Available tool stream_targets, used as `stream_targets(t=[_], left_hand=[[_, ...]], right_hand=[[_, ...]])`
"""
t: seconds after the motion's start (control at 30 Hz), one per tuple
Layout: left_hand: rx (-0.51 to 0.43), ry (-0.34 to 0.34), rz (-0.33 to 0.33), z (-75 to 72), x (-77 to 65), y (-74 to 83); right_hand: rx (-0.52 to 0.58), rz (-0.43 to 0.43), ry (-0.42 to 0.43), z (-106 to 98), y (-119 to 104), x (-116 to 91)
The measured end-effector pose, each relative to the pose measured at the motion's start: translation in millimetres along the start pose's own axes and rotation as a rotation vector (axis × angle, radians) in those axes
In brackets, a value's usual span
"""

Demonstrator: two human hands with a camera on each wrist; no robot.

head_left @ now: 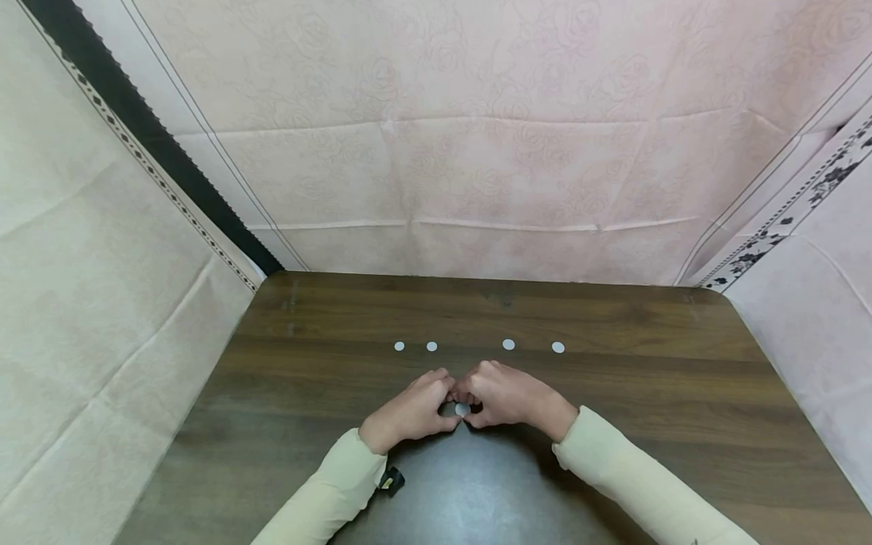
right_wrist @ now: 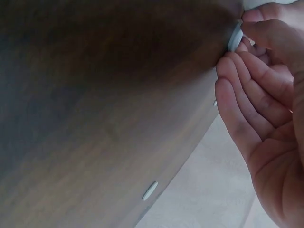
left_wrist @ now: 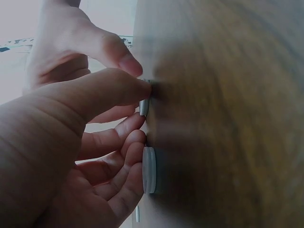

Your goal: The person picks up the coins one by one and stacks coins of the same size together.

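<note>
Both hands meet at the middle of the table around a small white disc (head_left: 462, 409). My left hand (head_left: 417, 406) has its thumb against this disc (left_wrist: 144, 107) in the left wrist view, with the other fingers curled behind. From the opposite side my right hand (head_left: 507, 395) holds the same disc; the right wrist view shows its thumb at the disc's (right_wrist: 235, 37) edge and the fingers bent around. Close to the left fingers, a white disc with a layered edge (left_wrist: 149, 170) appears in the left wrist view. The fingers hide part of the contact.
Several white discs lie in a row beyond the hands, among them a left one (head_left: 399, 346) and a right one (head_left: 558, 347). The brown wooden table (head_left: 306, 393) ends at a pale cloth backdrop (head_left: 477, 174), with cloth on both sides too.
</note>
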State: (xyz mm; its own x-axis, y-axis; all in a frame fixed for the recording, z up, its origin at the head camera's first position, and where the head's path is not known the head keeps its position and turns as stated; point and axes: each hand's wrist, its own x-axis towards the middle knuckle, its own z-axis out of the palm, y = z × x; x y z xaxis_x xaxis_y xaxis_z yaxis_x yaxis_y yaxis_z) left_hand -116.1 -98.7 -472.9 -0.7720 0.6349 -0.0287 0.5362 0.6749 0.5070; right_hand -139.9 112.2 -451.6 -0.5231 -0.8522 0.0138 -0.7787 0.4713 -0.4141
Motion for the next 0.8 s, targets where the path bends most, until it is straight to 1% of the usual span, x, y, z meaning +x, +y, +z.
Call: stream_targets(t=[0.13, 0.23, 0.37, 0.57, 0.8], left_hand=[[-0.017, 0.006, 0.021, 0.0, 0.4, -0.5], [-0.034, 0.017, 0.045, 0.3, 1.0, -0.7], [-0.035, 0.017, 0.042, 1.5, 1.8, -1.3], [-0.024, 0.007, 0.009, 1.0, 2.0, -1.3], [-0.023, 0.000, 0.003, 1.2, 2.2, 0.1]], right_hand=[[0.102, 0.036, -0.035, -5, 3, -3], [0.120, 0.071, -0.055, -11, 5, -7], [0.082, 0.095, -0.055, -20, 11, -13], [0.062, 0.127, -0.047, -40, 20, -21], [0.030, 0.202, -0.072, -57, 31, -28]])
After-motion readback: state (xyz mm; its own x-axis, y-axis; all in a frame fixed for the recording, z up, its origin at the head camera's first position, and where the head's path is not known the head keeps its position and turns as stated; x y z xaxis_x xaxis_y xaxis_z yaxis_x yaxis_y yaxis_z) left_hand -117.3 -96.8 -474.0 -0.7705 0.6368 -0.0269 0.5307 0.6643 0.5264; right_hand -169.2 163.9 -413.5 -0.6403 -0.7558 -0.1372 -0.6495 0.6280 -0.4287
